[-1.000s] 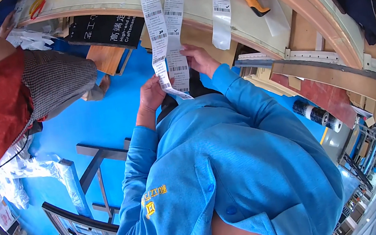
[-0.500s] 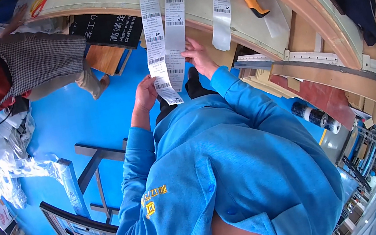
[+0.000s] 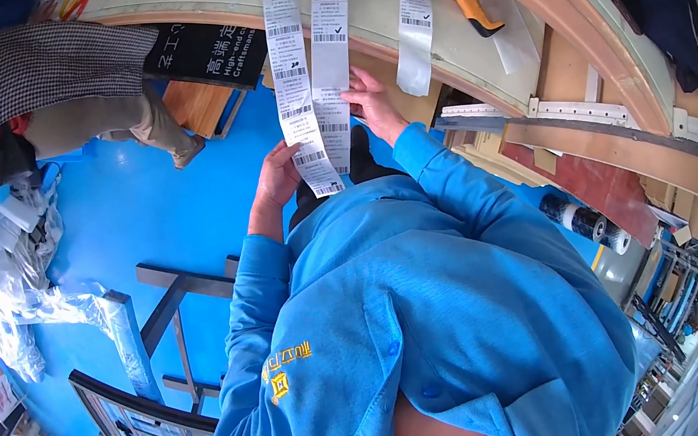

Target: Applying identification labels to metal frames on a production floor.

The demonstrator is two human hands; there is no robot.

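Two long white strips of barcode labels hang over the near edge of the workbench, side by side. My left hand (image 3: 274,175) pinches the side edge of the left label strip (image 3: 289,60) near its lower end. With its fingers closed at the side, my right hand (image 3: 371,105) grips the right label strip (image 3: 329,63). The lower part of the right strip lies partly behind the left one. Small dark marks show on some labels. A third label strip (image 3: 414,15) lies on the bench to the right, beside a yellow-and-black barcode scanner (image 3: 472,2).
A co-worker in a checked apron (image 3: 70,66) bends at the bench on the left. Plastic-wrapped pieces (image 3: 6,232), a dark metal frame (image 3: 167,297) and a framed panel (image 3: 143,427) stand on the blue floor. Black rolls (image 3: 588,221) lie at right.
The lower end of the left strip has swung slightly right and lies straighter. Both hands have barely shifted. The co-worker has leaned further toward the bench.
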